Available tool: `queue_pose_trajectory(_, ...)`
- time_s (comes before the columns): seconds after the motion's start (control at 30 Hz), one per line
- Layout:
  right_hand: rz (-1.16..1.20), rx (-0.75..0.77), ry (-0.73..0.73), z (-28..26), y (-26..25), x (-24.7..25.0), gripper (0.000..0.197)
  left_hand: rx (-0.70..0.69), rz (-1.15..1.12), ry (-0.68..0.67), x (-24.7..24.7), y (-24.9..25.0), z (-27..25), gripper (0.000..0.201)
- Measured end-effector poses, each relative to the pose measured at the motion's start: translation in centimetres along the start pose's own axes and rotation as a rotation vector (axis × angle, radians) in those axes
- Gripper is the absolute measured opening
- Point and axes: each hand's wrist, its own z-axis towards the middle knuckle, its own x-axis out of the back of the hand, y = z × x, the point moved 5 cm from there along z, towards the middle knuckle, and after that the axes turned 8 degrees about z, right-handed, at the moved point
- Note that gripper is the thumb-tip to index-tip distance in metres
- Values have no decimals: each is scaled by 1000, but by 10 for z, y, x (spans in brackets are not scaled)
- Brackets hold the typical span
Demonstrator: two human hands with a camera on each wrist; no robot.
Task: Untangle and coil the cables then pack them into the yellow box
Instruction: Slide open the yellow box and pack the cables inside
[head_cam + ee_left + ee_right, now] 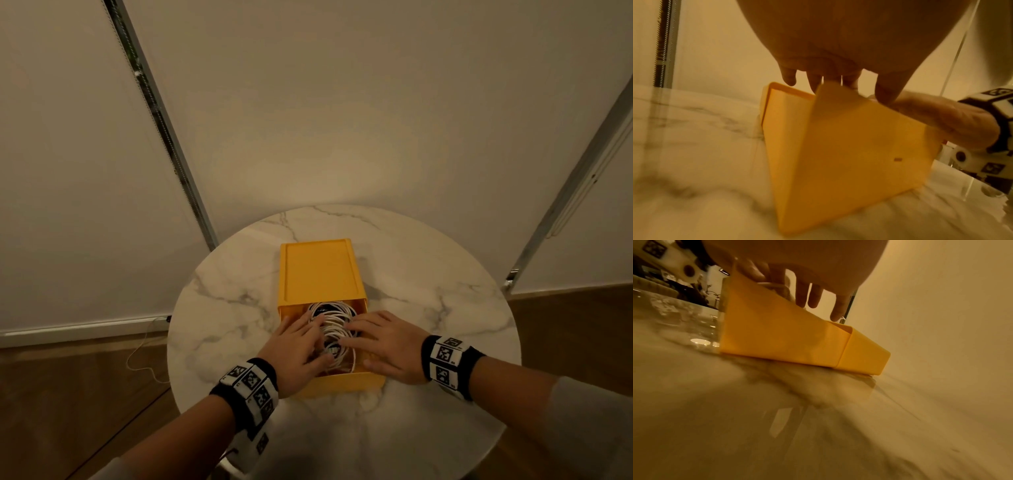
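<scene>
We are pressing spread fingers of our left hand [297, 349] and right hand [383, 342] onto white cables [330, 317] inside the yellow box [318, 270], at the tabletop's [445, 308] six o'clock.

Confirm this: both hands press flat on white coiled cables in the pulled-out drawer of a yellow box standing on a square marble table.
Not square: the head view shows a round marble table. The rest holds: the left hand and right hand press flat on the white coiled cables in the pulled-out drawer of the yellow box.
</scene>
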Motion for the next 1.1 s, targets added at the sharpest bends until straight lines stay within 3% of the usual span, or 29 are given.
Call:
queue_pose_trajectory(0.13, -31, 54, 44, 6, -17, -4, 64, -2, -39, 53, 14, -4, 6, 37)
queue_pose_trajectory(0.23, -86, 61, 54, 8, -20, -11, 64, 6, -152, 216, 27, -16, 10, 27)
queue_pose_trajectory(0.33, -65, 73, 11, 7, -20, -21, 58, 134, -203, 305, 34, -38, 11, 21)
queue_pose_trajectory(0.5, -35, 110, -20, 8, -23, -23, 55, 459, -349, 239, 29, -86, 21, 43)
queue_pose_trajectory(0.63, -74, 110, -79, 14, -23, -29, 63, 580, -587, 194, 22, -95, 29, 58)
queue_pose_trajectory(0.77, -75, 120, -16, 20, -19, -31, 48, 747, -822, 163, -1, -116, 45, 92)
queue_pose_trajectory(0.8, -74, 121, -5, 22, -18, -31, 47, 772, -885, 150, -4, -118, 49, 91)
queue_pose_trajectory(0.9, -20, 105, -7, 24, -17, -27, 47, 732, -911, 113, 10, -106, 55, 47)
queue_pose_trajectory(0.93, -4, 89, -16, 26, -14, -25, 48, 698, -863, 112, 15, -103, 57, 42)
queue_pose_trajectory(1.1, 10, -19, -132, 43, 8, -22, 67, 663, -664, 42, 21, -103, 56, 43)
